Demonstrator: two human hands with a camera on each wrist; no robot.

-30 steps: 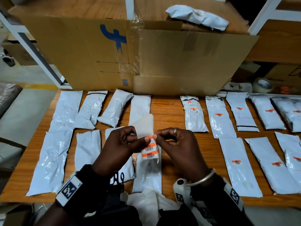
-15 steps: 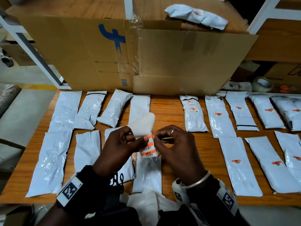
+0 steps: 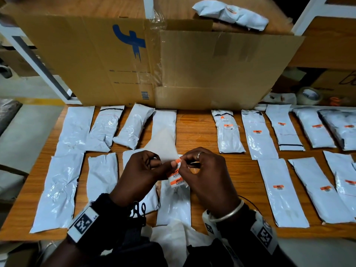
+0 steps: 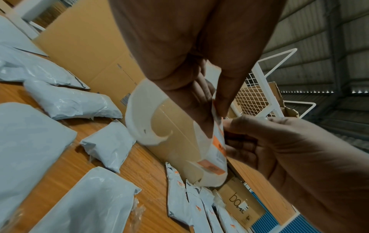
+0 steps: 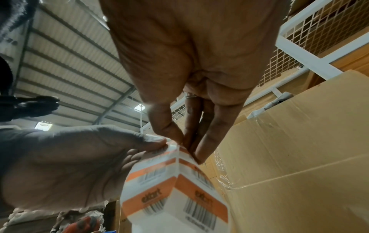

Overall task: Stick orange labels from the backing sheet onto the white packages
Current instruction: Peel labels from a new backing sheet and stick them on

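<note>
Above the table's middle my left hand (image 3: 171, 165) pinches the white backing sheet (image 3: 163, 143) between thumb and fingers. The sheet's bare upper part curls up and away (image 4: 139, 110). Orange barcode labels (image 3: 176, 178) remain on its lower part, in two columns in the right wrist view (image 5: 175, 193). My right hand (image 3: 183, 164) pinches the top orange label (image 3: 178, 161) at its corner with thumb and forefinger (image 5: 187, 151). White packages without labels (image 3: 75, 130) lie on the left. Labelled ones (image 3: 258, 135) lie on the right. One package (image 3: 173, 205) lies under my hands.
A large opened cardboard box (image 3: 192, 70) stands along the table's back edge. A tape roll (image 3: 309, 95) sits at the back right. One more package (image 3: 231, 14) lies on the shelf above. Bare wood (image 3: 194, 128) shows between the two groups of packages.
The sheet's blank upper part has tipped to the left and curled. My right thumb and forefinger have closed on the top label's corner; both hands stay in the same spot.
</note>
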